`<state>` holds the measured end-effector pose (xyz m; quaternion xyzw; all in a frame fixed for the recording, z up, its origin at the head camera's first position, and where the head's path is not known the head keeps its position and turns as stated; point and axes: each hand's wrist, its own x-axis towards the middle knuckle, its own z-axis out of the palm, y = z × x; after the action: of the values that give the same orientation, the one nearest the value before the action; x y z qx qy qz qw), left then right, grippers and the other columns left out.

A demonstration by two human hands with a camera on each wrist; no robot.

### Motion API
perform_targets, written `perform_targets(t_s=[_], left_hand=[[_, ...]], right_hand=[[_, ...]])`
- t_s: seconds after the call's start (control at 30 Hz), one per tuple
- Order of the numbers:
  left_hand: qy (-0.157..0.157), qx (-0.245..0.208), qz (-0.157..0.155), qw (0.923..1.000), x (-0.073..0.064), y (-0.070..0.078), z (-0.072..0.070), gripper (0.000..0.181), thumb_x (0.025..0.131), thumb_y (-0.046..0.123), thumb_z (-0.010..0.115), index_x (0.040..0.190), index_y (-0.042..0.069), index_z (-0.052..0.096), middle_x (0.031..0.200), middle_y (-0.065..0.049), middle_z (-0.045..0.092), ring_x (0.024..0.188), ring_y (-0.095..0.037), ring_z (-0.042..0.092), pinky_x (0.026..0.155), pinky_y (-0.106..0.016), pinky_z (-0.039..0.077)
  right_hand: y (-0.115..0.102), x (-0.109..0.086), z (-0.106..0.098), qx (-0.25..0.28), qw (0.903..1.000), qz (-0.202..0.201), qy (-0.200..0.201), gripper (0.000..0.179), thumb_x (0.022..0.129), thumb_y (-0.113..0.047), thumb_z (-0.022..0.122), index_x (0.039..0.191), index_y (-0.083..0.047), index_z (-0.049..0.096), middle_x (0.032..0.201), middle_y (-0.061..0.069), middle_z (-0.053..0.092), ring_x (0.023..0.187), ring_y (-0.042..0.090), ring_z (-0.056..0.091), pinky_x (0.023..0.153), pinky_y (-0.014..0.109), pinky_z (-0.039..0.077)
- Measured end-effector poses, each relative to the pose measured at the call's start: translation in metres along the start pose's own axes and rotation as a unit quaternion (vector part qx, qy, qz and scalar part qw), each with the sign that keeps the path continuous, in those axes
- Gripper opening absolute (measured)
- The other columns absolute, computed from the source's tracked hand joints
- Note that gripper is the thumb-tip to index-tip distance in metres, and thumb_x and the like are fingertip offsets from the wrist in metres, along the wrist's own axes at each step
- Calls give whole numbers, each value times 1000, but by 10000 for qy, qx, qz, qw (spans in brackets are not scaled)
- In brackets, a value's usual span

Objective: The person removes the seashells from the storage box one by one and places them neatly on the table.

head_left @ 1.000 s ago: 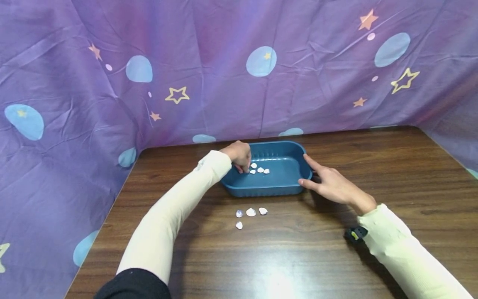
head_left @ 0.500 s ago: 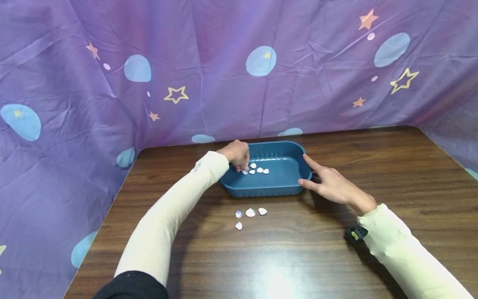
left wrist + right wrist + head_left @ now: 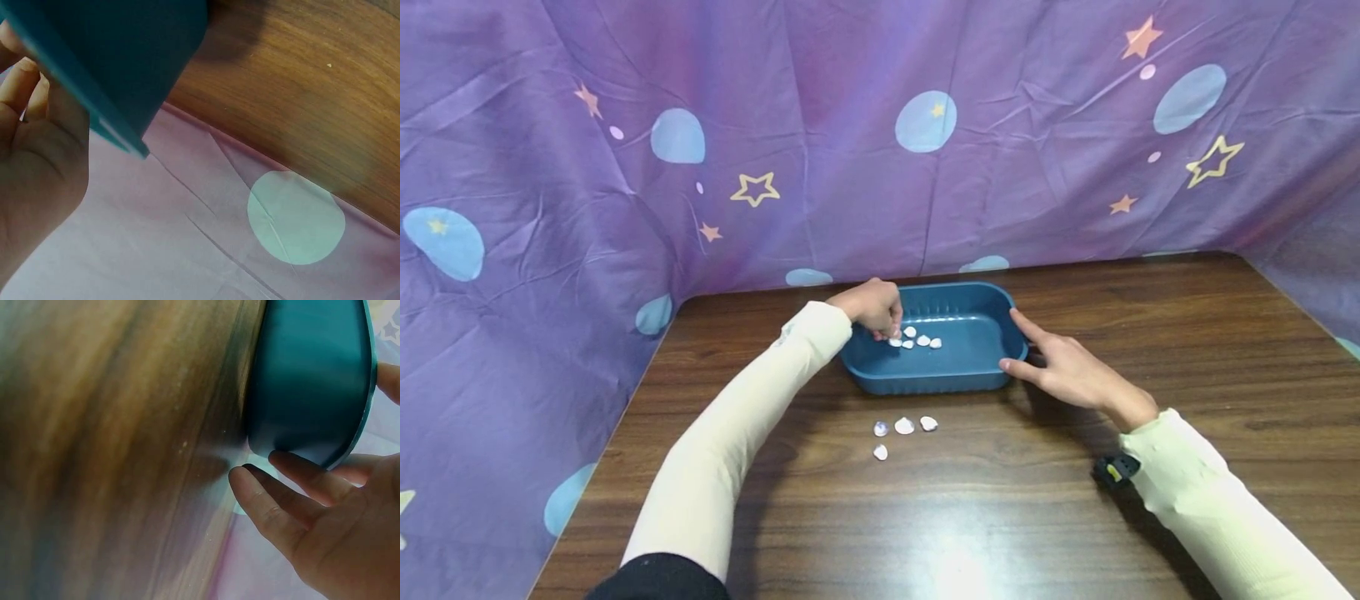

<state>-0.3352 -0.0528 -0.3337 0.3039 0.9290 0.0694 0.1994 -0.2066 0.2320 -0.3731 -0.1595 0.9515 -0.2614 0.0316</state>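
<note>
My left hand (image 3: pixel 875 305) reaches over the left side of a blue plastic basin (image 3: pixel 951 382), fingers curled down and the fingertips pinching a small white seashell (image 3: pixel 895 342) close over the basin floor. Several more white shells (image 3: pixel 922 341) lie just to its right inside the basin. In the left wrist view the curled fingers (image 3: pixel 34 100) are partly hidden behind the basin's rim. My right hand (image 3: pixel 1067 367) rests spread against the basin's right end, thumb and forefinger touching its wall. From the right wrist, its fingers (image 3: pixel 269 515) show extended beside the basin.
On the wooden table (image 3: pixel 1037 492), in front of the basin, several shells (image 3: pixel 904 426) lie in a row with one shell (image 3: pixel 880 452) below. A purple curtain (image 3: pixel 850 150) with stars hangs behind the table. A black device (image 3: pixel 1116 471) is at the right sleeve.
My left hand has lifted slightly and drawn a little left, and the shell under its fingertips has come into view. My right hand stays against the basin.
</note>
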Motion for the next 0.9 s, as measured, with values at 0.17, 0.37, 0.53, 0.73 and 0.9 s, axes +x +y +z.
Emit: perform_targets(t_s=[0.17,0.37,0.53,0.73,0.9], left_hand=[[-74,-129,267,9995,-10,2,0,22,92,13,72,70,10,71,60,6,64,55,-4,62,60,-15,50],[233,-298,496,9981,-27,8,-1,17,94,15,69,80,7,75,67,1,70,60,-8,65,58,-17,48],[493,-447,605,9960,-43,13,-6,16,95,17,69,81,10,75,72,-5,75,62,-8,66,71,-22,51],[656,-743,666,9928,-63,21,-9,15,95,15,68,84,7,75,77,-10,76,68,-16,71,77,-25,55],[787,-860,882,9893,-79,30,-5,15,95,14,67,83,9,74,72,-7,75,60,-9,66,69,-19,53]], right_hand=[[-1,0,0,36,10000,-12,-28,86,98,-46,58,160,-4,15,150,36,40,134,51,48,112,65,37],[-1,0,0,24,10000,-8,-79,86,98,-47,58,160,-5,15,151,35,40,134,51,49,111,65,38],[0,1,-1,11,10000,-1,-82,87,99,-47,58,161,-6,13,153,34,38,134,50,49,111,65,37],[-1,2,0,24,10000,-8,-86,86,99,-47,58,161,-6,14,153,34,37,134,50,49,111,65,37],[-1,3,0,-1,10000,-13,-82,86,99,-47,57,161,-6,13,152,34,39,134,50,49,111,65,37]])
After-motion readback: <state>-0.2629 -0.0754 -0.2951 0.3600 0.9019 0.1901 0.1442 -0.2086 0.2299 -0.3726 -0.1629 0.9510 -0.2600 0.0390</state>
